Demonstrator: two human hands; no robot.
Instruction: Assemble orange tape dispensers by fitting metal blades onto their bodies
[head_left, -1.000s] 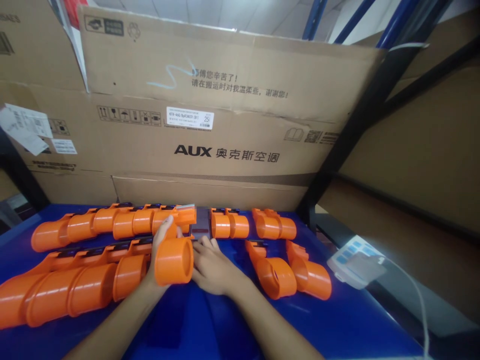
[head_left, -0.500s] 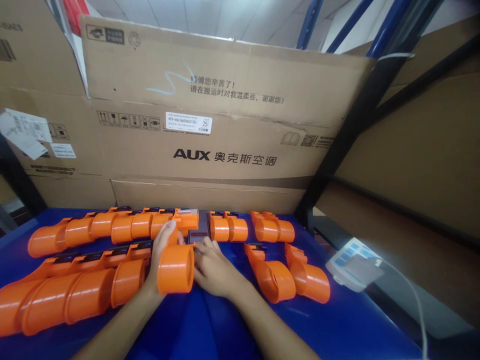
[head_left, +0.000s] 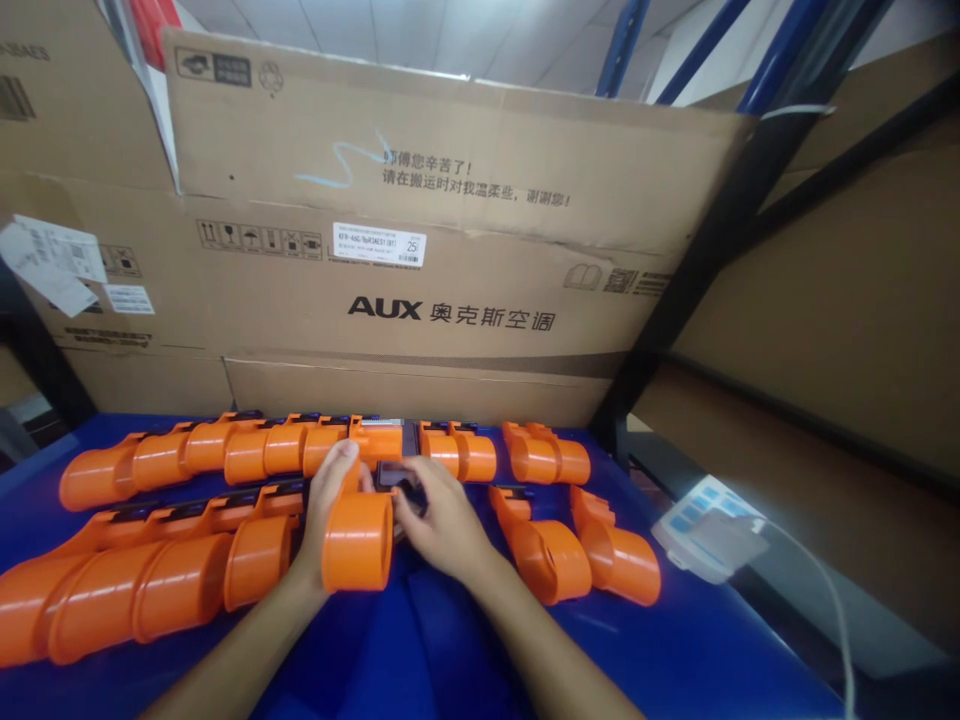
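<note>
My left hand (head_left: 326,505) is closed round an orange plastic tape dispenser (head_left: 356,542), its round drum facing me; the far end is partly hidden by my fingers. My right hand (head_left: 442,515) is bent beside it, thumb and fingertips drawn together at the dispenser's right edge. What those fingertips pinch is too small to make out. Just behind both hands, a dark flat box (head_left: 390,474) shows in part. Beyond the left fingers lies another orange dispenser (head_left: 379,441) with a silvery toothed strip on top.
Orange dispensers stand in two rows at the left (head_left: 180,590), with several more at the right (head_left: 551,560), on a blue surface (head_left: 600,660). A large cardboard box (head_left: 450,270) closes off the back. At the right are a white device (head_left: 709,530) with a cable and a dark rack post (head_left: 675,260).
My right hand has lifted slightly and opened its thumb-to-finger arch, its fingertips still by the dispenser. The held dispenser has shifted a little to the right with my left hand.
</note>
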